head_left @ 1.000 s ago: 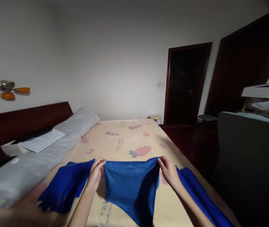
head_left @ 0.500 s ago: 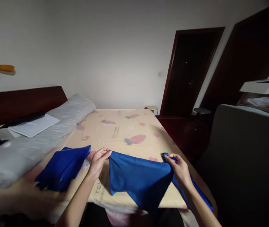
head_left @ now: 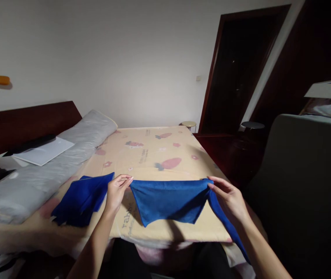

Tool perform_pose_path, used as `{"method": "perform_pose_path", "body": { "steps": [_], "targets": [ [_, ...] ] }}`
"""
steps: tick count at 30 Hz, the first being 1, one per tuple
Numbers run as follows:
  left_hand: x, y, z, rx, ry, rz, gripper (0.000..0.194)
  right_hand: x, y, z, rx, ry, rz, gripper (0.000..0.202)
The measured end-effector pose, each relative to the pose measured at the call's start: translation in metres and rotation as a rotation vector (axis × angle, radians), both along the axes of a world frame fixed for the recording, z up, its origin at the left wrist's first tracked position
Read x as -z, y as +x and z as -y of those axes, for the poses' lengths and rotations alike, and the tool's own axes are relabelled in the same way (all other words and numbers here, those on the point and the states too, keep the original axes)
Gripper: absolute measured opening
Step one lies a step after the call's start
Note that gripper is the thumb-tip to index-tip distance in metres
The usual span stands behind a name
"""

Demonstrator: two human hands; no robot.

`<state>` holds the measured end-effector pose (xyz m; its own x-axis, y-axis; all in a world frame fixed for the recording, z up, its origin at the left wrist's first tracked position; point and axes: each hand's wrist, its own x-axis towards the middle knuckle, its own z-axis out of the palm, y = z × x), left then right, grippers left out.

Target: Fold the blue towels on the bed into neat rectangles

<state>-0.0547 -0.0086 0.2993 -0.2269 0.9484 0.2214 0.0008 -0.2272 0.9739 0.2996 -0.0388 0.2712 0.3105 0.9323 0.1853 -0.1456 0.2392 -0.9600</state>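
Observation:
A blue cloth (head_left: 169,201) hangs stretched above the near edge of the bed, its top edge nearly straight and level. My left hand (head_left: 119,190) pinches its top left corner between thumb and fingers. At the top right corner, my right hand (head_left: 226,193) grips it the same way. Left of my left hand, a darker blue pile of cloth (head_left: 82,199) lies on the patterned bed sheet (head_left: 142,166). Another blue cloth (head_left: 227,224) lies along the right edge of the bed, partly hidden behind my right hand and forearm.
On the left, a long grey pillow (head_left: 75,155) carries a white flat item (head_left: 44,151) near the dark headboard (head_left: 31,118). A grey panel (head_left: 307,186) rises at the right. Two stools (head_left: 189,124) stand beyond the bed.
The held cloth has been pulled straight; its right end has risen and its lower corners now hang more evenly. Both hands are slightly higher in view, and the camera has tilted down a little.

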Motion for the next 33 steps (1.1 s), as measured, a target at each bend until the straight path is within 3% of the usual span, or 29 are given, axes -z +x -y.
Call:
{"method": "perform_pose_path", "body": {
  "steps": [5,12,20,26,33],
  "targets": [
    [-0.004,-0.003,0.003,0.054,-0.021,-0.015,0.039,-0.002,0.005,0.003,0.131,0.077,0.252,0.043],
    [-0.008,-0.009,0.008,0.209,-0.031,-0.122,0.036,-0.007,0.015,0.003,0.198,0.160,0.512,0.040],
    [-0.016,-0.017,0.010,0.107,0.000,-0.254,0.028,-0.012,0.016,0.007,0.231,0.181,0.796,0.037],
    [-0.022,-0.020,0.012,0.001,0.056,-0.318,0.022,-0.016,0.009,0.009,0.203,0.189,0.858,0.041],
    [-0.035,-0.023,0.019,0.098,0.047,-0.355,0.016,-0.020,0.010,0.011,0.130,0.090,0.806,0.048]
  ]
}}
